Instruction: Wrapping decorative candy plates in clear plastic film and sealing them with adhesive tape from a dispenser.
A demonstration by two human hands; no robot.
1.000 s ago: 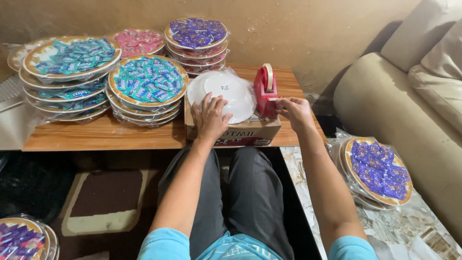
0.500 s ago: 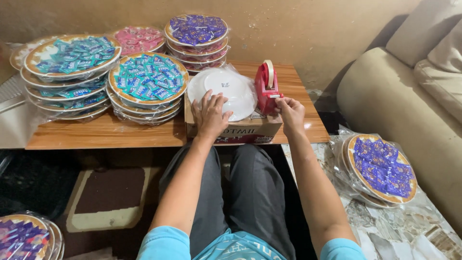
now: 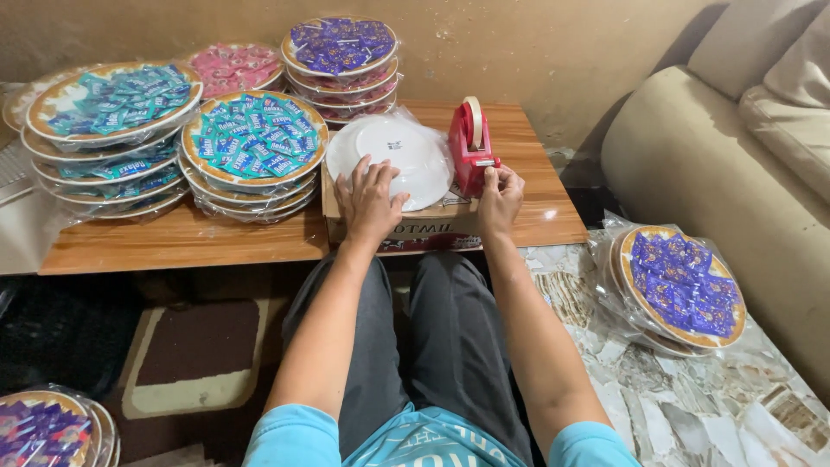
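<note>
Low against a bare tan wall stands a wooden table (image 3: 259, 238), with a beige sofa (image 3: 735, 164) at the right and a patterned floor below. A cardboard box (image 3: 415, 227) sits at the table's near edge, and on it lies one white plate (image 3: 399, 156), wrapped in clear film, bottom up. The left hand (image 3: 370, 201) rests flat on the plate's near rim, fingers spread, holding nothing. One red tape dispenser (image 3: 471, 149) stands upright just right of the plate, its long axis running near to far. The right hand (image 3: 500, 195) is at its near end, fingertips pinched narrow at the cutter; whether tape is between them I cannot tell. So the dispenser lies straight ahead of the right hand, touching it, and the right hand is the nearer one.

Four stacks of sweet-filled trays stand on the table: two teal (image 3: 112, 104) (image 3: 253, 138), one pink (image 3: 235, 67), one purple (image 3: 340, 41). One purple tray (image 3: 679, 285) lies on the floor at the right, another (image 3: 39, 432) near left.
</note>
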